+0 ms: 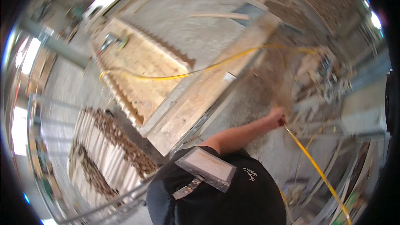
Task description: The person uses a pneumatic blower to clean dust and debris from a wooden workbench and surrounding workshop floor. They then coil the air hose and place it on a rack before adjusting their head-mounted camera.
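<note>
My left hand [278, 117] is stretched out to the right, its forearm rising from the black sleeve. Its fingers are closed around a taut yellow hose [310, 158], which runs from the fist down to the lower right. Motion blur smears the fingers and the hose's end there. Another stretch of yellow hose [175, 77] lies slack across a wooden form and a long plank farther ahead; whether both are one hose I cannot tell. My right hand is out of view.
The wooden form [141, 60] has notched sides and holds a tool [111, 41]. Beside it lies the long plank [216, 83]. A stack of pale slats [104, 154] stands at lower left near a metal rail [31, 137]. Blurred clutter [323, 73] lies right. A badge [208, 166] hangs on my chest.
</note>
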The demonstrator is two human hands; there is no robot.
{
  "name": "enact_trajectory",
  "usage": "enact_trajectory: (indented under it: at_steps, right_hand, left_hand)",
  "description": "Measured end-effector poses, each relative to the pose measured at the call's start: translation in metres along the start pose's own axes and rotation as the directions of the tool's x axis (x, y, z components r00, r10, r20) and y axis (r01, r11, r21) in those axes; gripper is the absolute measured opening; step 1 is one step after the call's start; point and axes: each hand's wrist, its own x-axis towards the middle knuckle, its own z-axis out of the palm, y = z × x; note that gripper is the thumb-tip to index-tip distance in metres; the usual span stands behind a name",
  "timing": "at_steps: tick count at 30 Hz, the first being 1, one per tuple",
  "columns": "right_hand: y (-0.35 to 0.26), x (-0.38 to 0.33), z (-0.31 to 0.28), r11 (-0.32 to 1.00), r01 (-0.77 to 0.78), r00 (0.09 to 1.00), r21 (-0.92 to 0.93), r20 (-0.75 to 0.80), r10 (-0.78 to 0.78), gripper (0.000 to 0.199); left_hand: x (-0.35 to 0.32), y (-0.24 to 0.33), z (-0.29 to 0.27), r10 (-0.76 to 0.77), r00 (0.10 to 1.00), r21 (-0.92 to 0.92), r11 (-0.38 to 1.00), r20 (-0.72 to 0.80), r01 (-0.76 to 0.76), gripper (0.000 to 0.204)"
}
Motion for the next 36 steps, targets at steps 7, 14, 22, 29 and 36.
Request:
enact_trajectory:
  at_steps: [7, 14, 22, 29, 36]
  right_hand:
    - [0.001, 0.073, 0.058, 0.972, 0.13, 0.986, 0.193, 0.082, -0.148, 0.03]
    - [0.022, 0.085, 0.212, 0.776, -0.201, 0.809, 0.598, 0.548, -0.213, 0.023]
    - [0.06, -0.032, 0.421, 0.929, 0.203, 0.422, 0.311, 0.828, -0.369, 0.045]
    - [-0.094, -0.001, 0.459, 0.846, -0.123, 0.373, 0.518, 0.814, -0.445, 0.041]
    - [-0.242, 0.088, 0.528, 0.84, -0.329, 0.425, 0.431, 0.862, -0.276, 0.036]
  left_hand:
    - [0.023, 0.007, 0.054, 0.078, 0.977, 0.249, 0.96, 0.199, -0.127, 0.019]
    - [0.068, 0.094, 0.055, 0.611, 0.735, 0.396, 0.622, 0.294, -0.676, 0.024]
    - [0.146, 0.179, 0.192, 0.595, 0.665, 0.442, 0.498, 0.452, -0.746, 0.022]
    - [0.281, 0.149, 0.267, 0.452, 0.607, 0.631, 0.117, 0.654, -0.767, 0.02]
    - [0.402, 0.135, 0.343, 0.13, 0.765, 0.774, -0.024, 0.63, -0.633, 0.028]
